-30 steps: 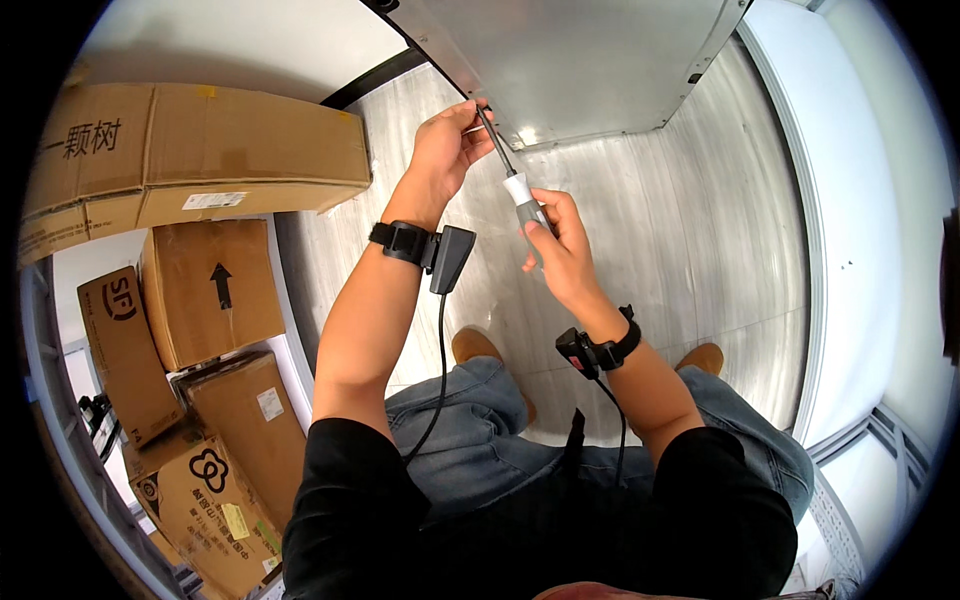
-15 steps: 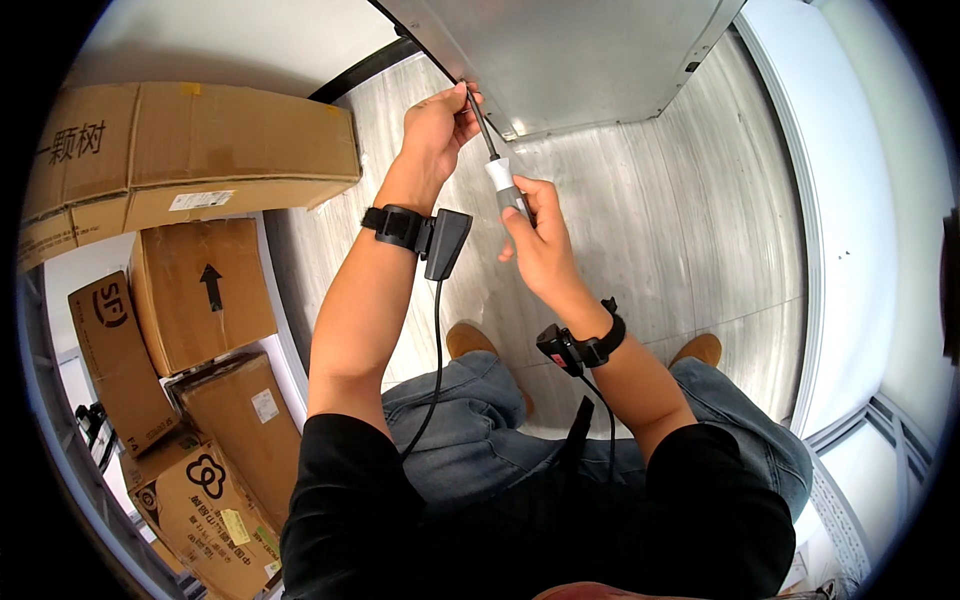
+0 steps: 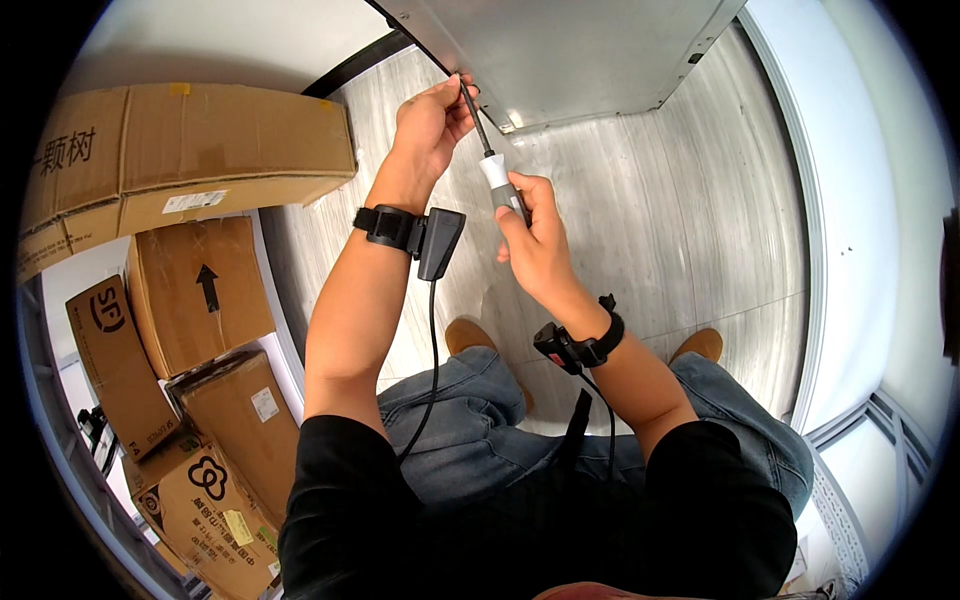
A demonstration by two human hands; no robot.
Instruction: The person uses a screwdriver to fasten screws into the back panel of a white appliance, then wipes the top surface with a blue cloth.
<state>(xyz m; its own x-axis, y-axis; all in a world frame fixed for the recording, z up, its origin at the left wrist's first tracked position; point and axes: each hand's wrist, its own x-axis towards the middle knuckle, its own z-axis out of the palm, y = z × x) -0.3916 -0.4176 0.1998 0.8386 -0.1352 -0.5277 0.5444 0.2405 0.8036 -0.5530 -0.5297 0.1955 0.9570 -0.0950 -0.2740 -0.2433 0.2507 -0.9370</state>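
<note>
My right hand [image 3: 535, 235] is wrapped round the grey and white handle of a screwdriver [image 3: 478, 125], its thumb lying along the grip. The long dark shaft points up and away from me, toward the left edge of a grey metal cabinet [image 3: 580, 60]. At the shaft's far end, the thumb and fingers of my left hand [image 3: 428, 125] are closed about the shaft, right at the cabinet's edge. Those fingers cover the tip, so any screw there is hidden.
Several cardboard boxes [image 3: 235, 135] are stacked along the left side. Both wrists carry a strapped black device [image 3: 440, 243] with a cable running back to me. Beneath lies a grey wood-look floor [image 3: 680, 230]; a white frame [image 3: 790, 130] borders it on the right.
The view has shifted slightly, so hands, screwdriver and cabinet all sit a little further left. Both hands keep the same hold on the screwdriver.
</note>
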